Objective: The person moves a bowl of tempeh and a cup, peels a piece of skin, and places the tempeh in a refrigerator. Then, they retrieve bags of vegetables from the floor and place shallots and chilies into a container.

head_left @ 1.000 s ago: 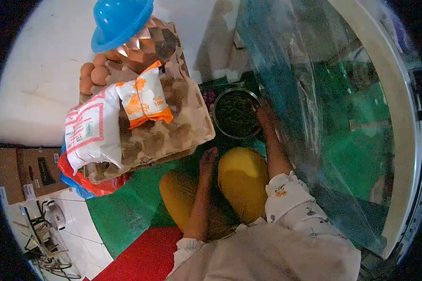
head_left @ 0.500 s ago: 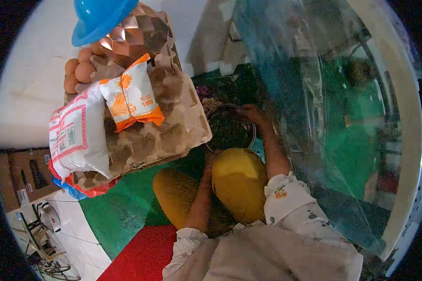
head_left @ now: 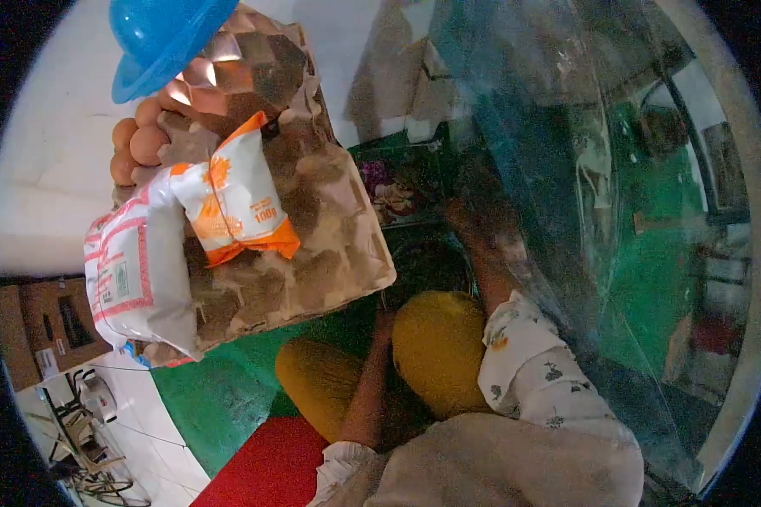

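Observation:
A dark, round vessel with a thin shiny rim [head_left: 435,253] sits low beyond my raised knee; deep shadow hides what is in it. My right hand [head_left: 465,218] reaches past its right far side, its fingers dim and blurred. Beside the knee, my left hand [head_left: 385,319] is at the vessel's near left side, with its fingers hidden. To the left, cardboard egg trays [head_left: 338,228] carry a tied white-and-orange packet marked 100g [head_left: 237,198] and a plump white bag with pink print [head_left: 139,279].
Several brown eggs [head_left: 148,145] lie near a blue plastic hat-shaped thing [head_left: 165,42]. A clear curved sheet [head_left: 600,253] stands at my right. Green floor [head_left: 228,406], a red surface [head_left: 266,465] and cardboard boxes [head_left: 25,329] are at left.
My right hand has moved from the vessel's rim to farther forward, into the shadow. The view has shifted, so the egg trays and packets appear lower. The vessel looks darker.

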Demonstrator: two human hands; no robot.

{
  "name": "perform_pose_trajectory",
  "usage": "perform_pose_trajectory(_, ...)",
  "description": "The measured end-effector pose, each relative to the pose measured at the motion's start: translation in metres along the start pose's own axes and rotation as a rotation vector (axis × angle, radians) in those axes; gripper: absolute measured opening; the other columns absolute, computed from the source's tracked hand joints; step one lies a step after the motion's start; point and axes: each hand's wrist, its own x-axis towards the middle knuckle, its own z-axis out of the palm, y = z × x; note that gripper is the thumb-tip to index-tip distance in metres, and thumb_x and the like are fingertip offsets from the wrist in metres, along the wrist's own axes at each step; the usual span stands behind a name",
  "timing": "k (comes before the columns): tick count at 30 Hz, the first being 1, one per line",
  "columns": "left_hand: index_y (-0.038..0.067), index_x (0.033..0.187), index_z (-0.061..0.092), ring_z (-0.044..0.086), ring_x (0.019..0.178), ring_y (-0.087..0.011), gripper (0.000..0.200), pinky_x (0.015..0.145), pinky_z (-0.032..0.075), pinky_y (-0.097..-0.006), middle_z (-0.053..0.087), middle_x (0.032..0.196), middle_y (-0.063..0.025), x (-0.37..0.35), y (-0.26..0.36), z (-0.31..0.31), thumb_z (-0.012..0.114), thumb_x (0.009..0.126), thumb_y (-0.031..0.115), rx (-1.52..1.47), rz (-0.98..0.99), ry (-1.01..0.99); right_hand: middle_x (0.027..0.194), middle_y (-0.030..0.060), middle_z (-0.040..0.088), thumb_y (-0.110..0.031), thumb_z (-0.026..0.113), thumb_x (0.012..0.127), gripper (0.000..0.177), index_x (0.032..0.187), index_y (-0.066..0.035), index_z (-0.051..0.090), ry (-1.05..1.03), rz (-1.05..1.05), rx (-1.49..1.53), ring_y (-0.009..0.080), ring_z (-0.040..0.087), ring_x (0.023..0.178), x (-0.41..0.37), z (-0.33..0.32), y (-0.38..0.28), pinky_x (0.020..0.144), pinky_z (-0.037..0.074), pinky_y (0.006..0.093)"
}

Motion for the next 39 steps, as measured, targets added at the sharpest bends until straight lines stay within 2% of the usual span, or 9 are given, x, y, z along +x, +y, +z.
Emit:
perform_pose_trajectory(10, 0.005, 0.119, 0.051, 0.055, 0.100, -0.0305, 0.046, 0.085, 0.046, -0.0444, 0.055, 0.115, -0.0124, -0.017, -0.045, -0.013, 0.056, 0.086, 0.036, 0.051, -0.042, 0.013, 0.104, 0.0191, 0.060, -0.042, 0.043, 0.089, 0.048, 0.103, 0.000, 0.062, 0.008, 0.026, -0.132, 0.0325, 0.057, 0.096, 0.012, 0.043, 0.006, 0.082, 0.045, 0.0456)
perform_pose_trajectory(25, 0.006, 0.116, 0.053, 0.055, 0.099, -0.0311, 0.041, 0.084, 0.047, -0.0455, 0.056, 0.114, -0.0123, 0.054, -0.065, -0.017, 0.054, 0.087, 0.035, 0.281, 0.077, -0.040, 0.104, 0.0193, 0.060, -0.044, 0.041, 0.090, 0.051, 0.102, 0.000, 0.062, -0.101, -0.014, -0.191, 0.0323, 0.056, 0.098, -0.026, 0.018, 0.052, 0.083, 0.044, 0.0467)
perform_pose_trajectory(27, 0.006, 0.116, 0.053, 0.056, 0.098, -0.0312, 0.041, 0.084, 0.047, -0.0456, 0.056, 0.114, -0.0123, 0.066, -0.067, -0.020, 0.053, 0.088, 0.035, 0.338, 0.104, -0.043, 0.104, 0.0193, 0.060, -0.045, 0.040, 0.091, 0.051, 0.102, 0.000, 0.062, -0.081, -0.101, -0.180, 0.0323, 0.056, 0.098, -0.010, 0.031, 0.077, 0.083, 0.044, 0.0468)
perform_pose_trajectory(30, 0.006, 0.115, 0.054, 0.056, 0.098, -0.0313, 0.040, 0.084, 0.047, -0.0458, 0.056, 0.113, -0.0122, 0.080, -0.068, -0.027, 0.053, 0.088, 0.035, 0.449, 0.154, -0.029, 0.092, 0.0219, 0.062, -0.035, 0.041, 0.092, 0.043, 0.097, 0.003, 0.060, 0.301, -0.485, -0.475, 0.0320, 0.061, 0.085, 0.032, 0.098, 0.154, 0.076, 0.047, 0.0473)
perform_pose_trajectory(31, 0.006, 0.115, 0.054, 0.056, 0.098, -0.0314, 0.040, 0.084, 0.047, -0.0459, 0.056, 0.113, -0.0122, 0.085, -0.070, -0.031, 0.052, 0.088, 0.035, 0.481, 0.167, -0.020, 0.087, 0.0214, 0.062, -0.033, 0.041, 0.092, 0.041, 0.096, 0.003, 0.060, -0.031, -0.376, -0.076, 0.0309, 0.062, 0.079, 0.015, 0.061, 0.121, 0.072, 0.048, 0.0462)
perform_pose_trajectory(32, 0.006, 0.115, 0.054, 0.056, 0.098, -0.0314, 0.040, 0.084, 0.047, -0.0460, 0.056, 0.113, -0.0122, 0.091, -0.072, -0.035, 0.052, 0.088, 0.035, 0.515, 0.181, -0.010, 0.081, 0.0210, 0.063, -0.031, 0.042, 0.092, 0.039, 0.095, 0.003, 0.059, -0.311, -0.113, 0.494, 0.0299, 0.063, 0.072, -0.003, 0.021, 0.085, 0.067, 0.049, 0.0452)
perform_pose_trajectory(33, 0.006, 0.115, 0.054, 0.056, 0.098, -0.0315, 0.039, 0.084, 0.047, -0.0460, 0.056, 0.113, -0.0122, 0.095, -0.075, -0.038, 0.052, 0.088, 0.035, 0.544, 0.191, -0.001, 0.075, 0.0205, 0.063, -0.028, 0.042, 0.091, 0.036, 0.095, 0.004, 0.059, -0.439, 0.199, 0.819, 0.0288, 0.063, 0.065, -0.021, -0.019, 0.048, 0.062, 0.050, 0.0441)
perform_pose_trajectory(36, 0.006, 0.114, 0.055, 0.056, 0.098, -0.0316, 0.039, 0.084, 0.047, -0.0462, 0.056, 0.113, -0.0122, 0.107, -0.083, -0.047, 0.051, 0.088, 0.035, 0.608, 0.212, 0.023, 0.062, 0.0159, 0.061, -0.023, 0.044, 0.090, 0.030, 0.094, 0.002, 0.059, -0.160, 0.256, 0.676, 0.0240, 0.059, 0.048, -0.108, -0.141, -0.082, 0.048, 0.049, 0.0382)
perform_pose_trajectory(39, 0.006, 0.114, 0.055, 0.056, 0.097, -0.0317, 0.038, 0.083, 0.047, -0.0464, 0.057, 0.112, -0.0122, 0.114, -0.086, -0.050, 0.051, 0.089, 0.035, 0.653, 0.225, 0.032, 0.064, 0.0147, 0.062, -0.021, 0.045, 0.089, 0.026, 0.092, 0.000, 0.060, -0.334, 0.381, 0.917, 0.0214, 0.059, 0.048, -0.097, -0.121, -0.046, 0.042, 0.046, 0.0339)
